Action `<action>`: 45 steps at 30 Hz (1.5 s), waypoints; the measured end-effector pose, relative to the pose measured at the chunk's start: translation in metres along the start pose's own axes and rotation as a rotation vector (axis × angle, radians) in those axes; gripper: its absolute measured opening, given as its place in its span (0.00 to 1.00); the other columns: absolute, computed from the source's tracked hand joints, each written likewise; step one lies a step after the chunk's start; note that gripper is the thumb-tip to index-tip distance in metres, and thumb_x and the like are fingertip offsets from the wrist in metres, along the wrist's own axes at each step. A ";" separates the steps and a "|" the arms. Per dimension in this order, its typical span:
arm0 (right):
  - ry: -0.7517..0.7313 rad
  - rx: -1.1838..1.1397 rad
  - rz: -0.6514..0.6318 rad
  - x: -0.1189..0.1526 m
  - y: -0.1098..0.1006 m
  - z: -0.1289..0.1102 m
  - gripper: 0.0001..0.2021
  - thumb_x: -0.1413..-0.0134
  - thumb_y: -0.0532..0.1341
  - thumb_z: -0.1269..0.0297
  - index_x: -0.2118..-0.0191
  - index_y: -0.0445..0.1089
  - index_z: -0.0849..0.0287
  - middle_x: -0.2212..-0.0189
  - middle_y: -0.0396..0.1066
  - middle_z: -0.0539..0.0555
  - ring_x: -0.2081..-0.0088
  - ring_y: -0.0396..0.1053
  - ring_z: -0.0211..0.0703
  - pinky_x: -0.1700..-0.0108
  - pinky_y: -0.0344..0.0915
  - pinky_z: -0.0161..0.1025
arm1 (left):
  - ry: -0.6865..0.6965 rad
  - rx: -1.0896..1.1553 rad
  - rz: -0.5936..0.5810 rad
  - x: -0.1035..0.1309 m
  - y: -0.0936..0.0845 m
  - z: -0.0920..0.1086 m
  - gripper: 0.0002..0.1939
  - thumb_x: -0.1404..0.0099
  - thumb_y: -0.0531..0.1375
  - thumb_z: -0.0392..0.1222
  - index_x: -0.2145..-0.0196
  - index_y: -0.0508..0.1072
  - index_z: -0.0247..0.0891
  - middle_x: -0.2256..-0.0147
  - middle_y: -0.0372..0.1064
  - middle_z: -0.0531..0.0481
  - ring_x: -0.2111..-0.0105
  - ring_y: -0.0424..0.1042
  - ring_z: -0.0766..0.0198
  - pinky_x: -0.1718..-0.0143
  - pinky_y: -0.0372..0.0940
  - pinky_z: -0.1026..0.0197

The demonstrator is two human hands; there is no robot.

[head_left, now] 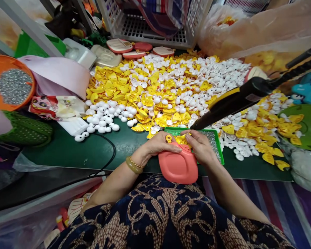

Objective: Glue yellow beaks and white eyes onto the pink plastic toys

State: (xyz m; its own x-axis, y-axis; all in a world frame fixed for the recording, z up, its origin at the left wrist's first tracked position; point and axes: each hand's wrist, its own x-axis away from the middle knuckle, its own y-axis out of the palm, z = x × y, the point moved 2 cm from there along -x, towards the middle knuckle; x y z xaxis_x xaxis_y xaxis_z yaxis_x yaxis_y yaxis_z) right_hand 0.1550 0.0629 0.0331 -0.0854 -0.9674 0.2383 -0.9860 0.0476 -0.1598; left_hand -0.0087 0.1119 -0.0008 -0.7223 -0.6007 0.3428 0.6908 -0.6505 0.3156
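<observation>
Steadying a coral plastic panel (178, 167) over the near edge of a green table (134, 148), the left hand (162, 142) grips its far-left corner, thumb on top. The right hand (200, 144), fingers closed, seems to pinch a yellow piece (180, 139) at the panel's far edge. Just beyond lies a green tray (221, 148) holding small metal parts (213, 140). A firm left grip and gentle, even right-hand pressure would probably seat the piece squarely.
</observation>
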 end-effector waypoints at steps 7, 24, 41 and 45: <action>0.006 -0.044 -0.043 0.013 -0.004 -0.006 0.14 0.48 0.59 0.53 0.62 0.71 0.57 0.72 0.69 0.51 0.72 0.64 0.40 0.70 0.61 0.38 | -0.050 0.073 0.055 0.001 0.006 0.004 0.19 0.62 0.75 0.45 0.78 0.71 0.32 0.82 0.64 0.56 0.82 0.60 0.72 0.79 0.53 0.66; -0.100 0.073 0.011 0.028 -0.005 -0.013 0.14 0.45 0.60 0.52 0.60 0.74 0.56 0.62 0.74 0.54 0.63 0.70 0.44 0.62 0.66 0.41 | -0.102 0.183 0.093 0.013 0.015 0.010 0.18 0.66 0.75 0.41 0.79 0.72 0.32 0.82 0.68 0.54 0.81 0.64 0.70 0.77 0.59 0.65; -0.032 -0.007 -0.010 0.014 -0.004 -0.006 0.14 0.49 0.62 0.52 0.62 0.74 0.57 0.69 0.74 0.53 0.70 0.69 0.43 0.67 0.66 0.40 | -0.087 0.184 0.087 0.006 0.012 0.006 0.17 0.62 0.74 0.42 0.81 0.70 0.32 0.83 0.65 0.55 0.81 0.61 0.72 0.78 0.53 0.67; -0.032 -0.019 -0.041 0.008 0.001 -0.005 0.15 0.49 0.61 0.52 0.60 0.72 0.57 0.71 0.73 0.52 0.71 0.68 0.42 0.68 0.65 0.40 | -0.092 0.207 0.127 0.006 0.009 0.000 0.18 0.63 0.74 0.41 0.80 0.70 0.32 0.82 0.65 0.55 0.81 0.62 0.71 0.77 0.56 0.66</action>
State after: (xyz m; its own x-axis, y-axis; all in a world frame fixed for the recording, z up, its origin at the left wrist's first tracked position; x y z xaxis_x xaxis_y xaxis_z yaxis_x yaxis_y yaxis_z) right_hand 0.1528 0.0568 0.0392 -0.0400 -0.9762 0.2133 -0.9911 0.0117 -0.1323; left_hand -0.0063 0.1026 0.0041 -0.6299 -0.6207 0.4668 0.7746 -0.4583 0.4358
